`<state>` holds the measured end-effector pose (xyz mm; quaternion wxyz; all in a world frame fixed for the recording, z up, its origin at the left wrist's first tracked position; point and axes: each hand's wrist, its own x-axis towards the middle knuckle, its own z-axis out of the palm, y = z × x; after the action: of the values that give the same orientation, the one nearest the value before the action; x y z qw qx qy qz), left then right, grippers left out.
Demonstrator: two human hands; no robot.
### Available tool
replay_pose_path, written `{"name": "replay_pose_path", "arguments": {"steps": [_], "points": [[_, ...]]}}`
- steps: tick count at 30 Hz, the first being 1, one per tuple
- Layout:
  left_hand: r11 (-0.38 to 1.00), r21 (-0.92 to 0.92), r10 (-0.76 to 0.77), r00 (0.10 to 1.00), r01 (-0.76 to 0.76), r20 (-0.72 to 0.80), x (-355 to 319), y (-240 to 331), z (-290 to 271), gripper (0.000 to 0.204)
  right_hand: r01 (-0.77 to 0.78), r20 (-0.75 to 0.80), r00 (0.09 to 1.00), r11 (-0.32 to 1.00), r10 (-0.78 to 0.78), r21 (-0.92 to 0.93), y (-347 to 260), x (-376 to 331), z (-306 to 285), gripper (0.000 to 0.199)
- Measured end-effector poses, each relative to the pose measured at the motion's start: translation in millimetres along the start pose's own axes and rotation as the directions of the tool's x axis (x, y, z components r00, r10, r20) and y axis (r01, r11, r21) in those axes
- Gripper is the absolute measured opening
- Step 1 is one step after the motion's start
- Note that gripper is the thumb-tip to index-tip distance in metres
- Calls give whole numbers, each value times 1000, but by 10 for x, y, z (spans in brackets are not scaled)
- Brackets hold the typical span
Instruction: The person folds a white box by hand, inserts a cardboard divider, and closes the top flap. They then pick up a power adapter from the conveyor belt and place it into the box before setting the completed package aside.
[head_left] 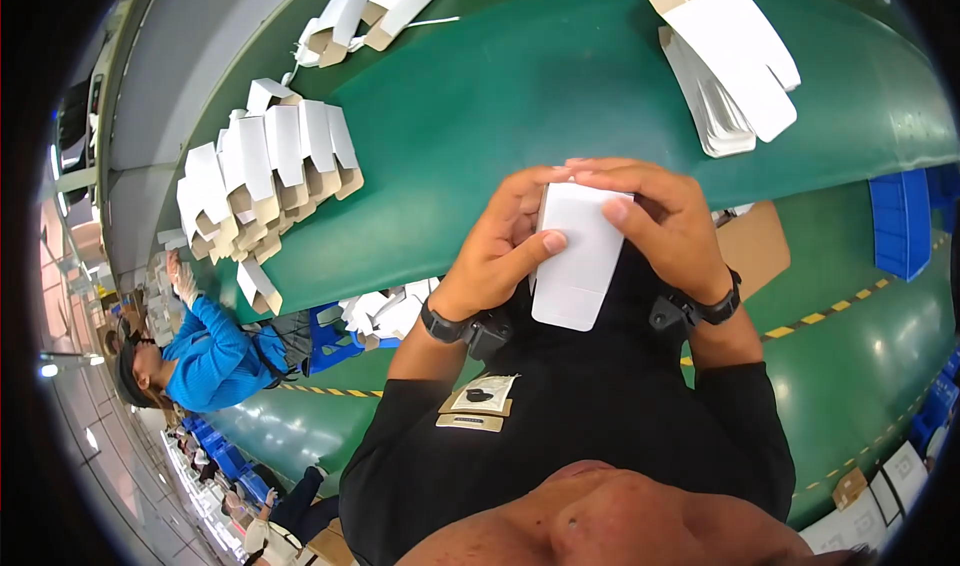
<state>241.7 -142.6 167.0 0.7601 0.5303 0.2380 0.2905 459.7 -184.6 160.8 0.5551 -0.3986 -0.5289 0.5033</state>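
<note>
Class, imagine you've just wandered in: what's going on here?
A person holds a white carton between the left hand and right hand, both thumbs on its face, at the near side of a green table. Open-ended cartons are massed at the left; a stack of flat cartons lies far right. A co-worker in blue sits at the left.

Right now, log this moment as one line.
left hand: holds white box | right hand: holds same box | green table: open boxes left, flat cartons right
</note>
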Motion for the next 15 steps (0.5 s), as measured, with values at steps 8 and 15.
{"name": "replay_pose_path", "arguments": {"steps": [8,15], "points": [[994,104,14,995,-24,96,303,242,-53,52,228,33,972,892,-233,-390,-167,73,-156,33],[966,221,76,966,-133,248,569,422,-10,53,254,-24,961,910,-277,-328,-342,126,-304,32]]}}
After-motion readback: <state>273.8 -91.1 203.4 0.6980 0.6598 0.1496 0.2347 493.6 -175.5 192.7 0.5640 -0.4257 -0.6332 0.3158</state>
